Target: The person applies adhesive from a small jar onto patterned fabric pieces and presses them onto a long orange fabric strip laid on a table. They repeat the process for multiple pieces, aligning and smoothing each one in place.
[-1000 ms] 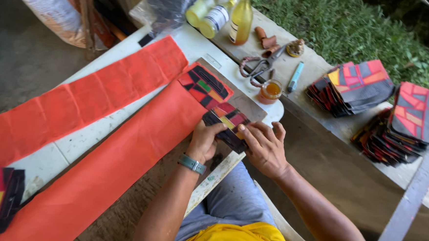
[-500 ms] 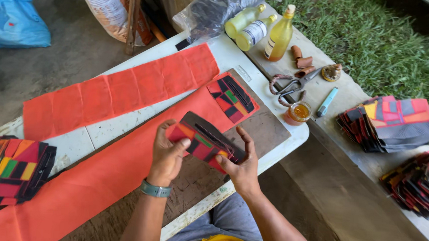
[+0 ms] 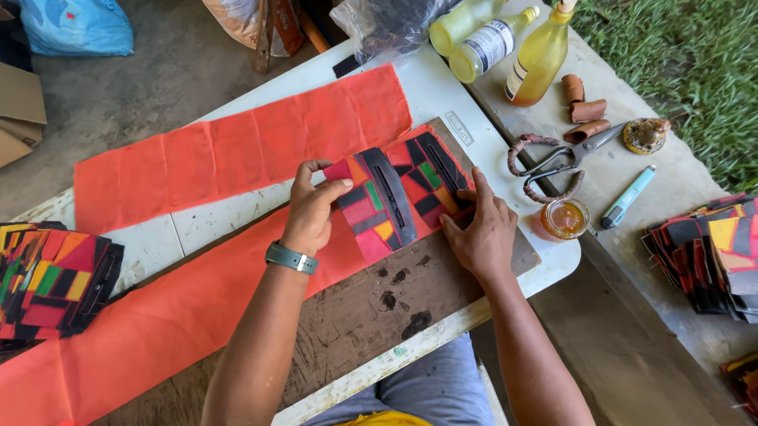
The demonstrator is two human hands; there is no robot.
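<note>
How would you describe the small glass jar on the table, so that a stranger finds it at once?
Start at the white table and go to its right edge, just below the scissors. The small glass jar stands there, open, with amber liquid inside. Unlike the tall yellow bottles at the far end, it is short and round.
</note>
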